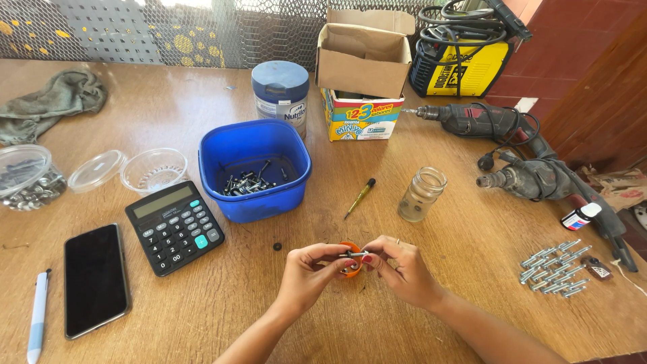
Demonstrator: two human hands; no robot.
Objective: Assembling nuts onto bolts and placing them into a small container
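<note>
My left hand (309, 271) and my right hand (397, 268) meet near the front of the wooden table (168, 108). Between their fingertips they pinch a small metal screw (353, 255) held level. Just under it sits a small orange round object (350, 261), mostly hidden by my fingers. A blue plastic tub (255, 168) with several dark screws in it stands behind my hands. A tiny black washer (277, 247) lies on the wood left of my left hand.
A calculator (175, 226), phone (95, 279) and pen (38, 315) lie at the left. Clear plastic bowls (153, 170), a jar (422, 194), a small screwdriver (360, 197), a tin (280, 91), a cardboard box (364, 67), two drills (539, 176) and a row of bolts (554, 271) surround the work spot.
</note>
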